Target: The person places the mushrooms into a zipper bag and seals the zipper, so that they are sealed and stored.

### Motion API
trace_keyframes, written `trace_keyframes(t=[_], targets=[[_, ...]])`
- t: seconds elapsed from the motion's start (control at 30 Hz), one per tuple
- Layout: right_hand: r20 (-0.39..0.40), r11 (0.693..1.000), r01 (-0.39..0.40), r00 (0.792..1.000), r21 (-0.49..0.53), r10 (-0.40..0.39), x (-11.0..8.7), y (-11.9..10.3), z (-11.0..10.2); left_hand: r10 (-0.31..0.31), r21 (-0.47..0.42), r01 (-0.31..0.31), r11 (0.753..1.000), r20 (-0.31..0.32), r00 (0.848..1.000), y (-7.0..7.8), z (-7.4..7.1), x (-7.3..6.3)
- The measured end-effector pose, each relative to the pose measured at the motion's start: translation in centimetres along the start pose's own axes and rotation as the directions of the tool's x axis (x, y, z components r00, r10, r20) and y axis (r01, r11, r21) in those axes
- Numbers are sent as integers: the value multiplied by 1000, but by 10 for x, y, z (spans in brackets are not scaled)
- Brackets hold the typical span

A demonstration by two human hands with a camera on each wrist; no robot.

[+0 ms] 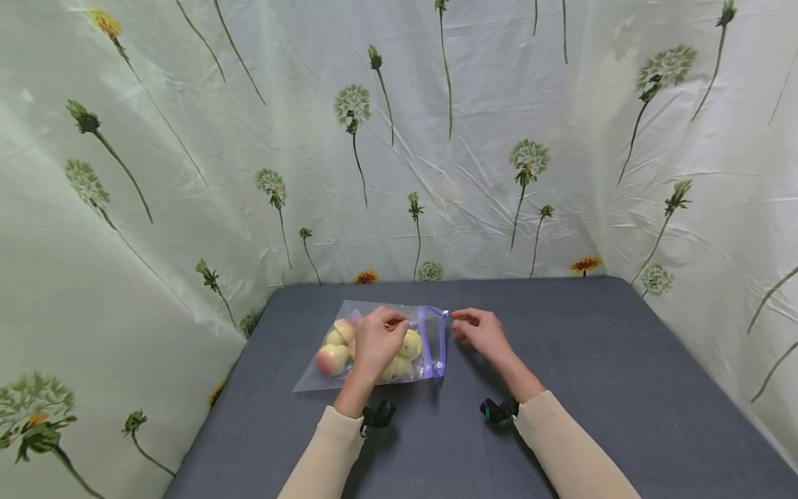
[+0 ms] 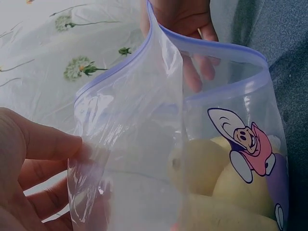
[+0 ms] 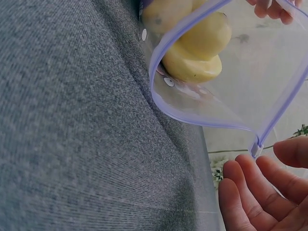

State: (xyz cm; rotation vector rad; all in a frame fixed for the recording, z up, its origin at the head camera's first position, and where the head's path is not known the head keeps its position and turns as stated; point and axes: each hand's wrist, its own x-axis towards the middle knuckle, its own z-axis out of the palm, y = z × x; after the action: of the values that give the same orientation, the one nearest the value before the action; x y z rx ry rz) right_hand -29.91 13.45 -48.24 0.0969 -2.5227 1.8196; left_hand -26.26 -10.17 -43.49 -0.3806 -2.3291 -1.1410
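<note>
A clear zip bag (image 1: 442, 339) with a purple rim lies on the table, its mouth gaping toward the right. Inside are several yellow fruits with a red blush, which look like apples (image 1: 332, 360). My left hand (image 1: 374, 339) reaches over the bag and pinches its upper film between thumb and fingers, as the left wrist view shows. Just beyond the mouth, my right hand (image 1: 488, 337) has loosely bent fingers and holds nothing. Its fingertips are right by the small white slider (image 3: 257, 150) at one end of the zip. A cartoon figure (image 2: 248, 142) is printed on the film.
The table (image 1: 592, 388) has a dark grey cloth cover. A pale curtain (image 1: 474, 83) printed with dandelions hangs behind it and along both sides. Each wrist wears a black camera strap, such as the left strap (image 1: 379, 414).
</note>
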Motion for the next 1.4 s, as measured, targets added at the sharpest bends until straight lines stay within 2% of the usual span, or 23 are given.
trace_keyframes(t=[0.3,0.5,0.77,1.07,1.27,1.4], targets=[[0,998,-42,999,48,42,6,-2,2,1,35,-3,999,46,999,2,0,-2],[16,994,-35,999,103,33,12,-1,3,13,48,-16,999,62,998,2,0,-2],[26,992,-56,998,112,53,17,-3,3,14,65,-19,998,80,997,4,-4,0],[13,985,-139,990,102,139,17,1,8,19,43,-21,999,41,999,5,-12,3],[2,981,-155,988,114,156,18,2,9,53,38,-52,998,-24,998,8,-22,8],[14,976,-167,986,141,166,21,1,8,78,71,-78,994,10,997,9,-25,9]])
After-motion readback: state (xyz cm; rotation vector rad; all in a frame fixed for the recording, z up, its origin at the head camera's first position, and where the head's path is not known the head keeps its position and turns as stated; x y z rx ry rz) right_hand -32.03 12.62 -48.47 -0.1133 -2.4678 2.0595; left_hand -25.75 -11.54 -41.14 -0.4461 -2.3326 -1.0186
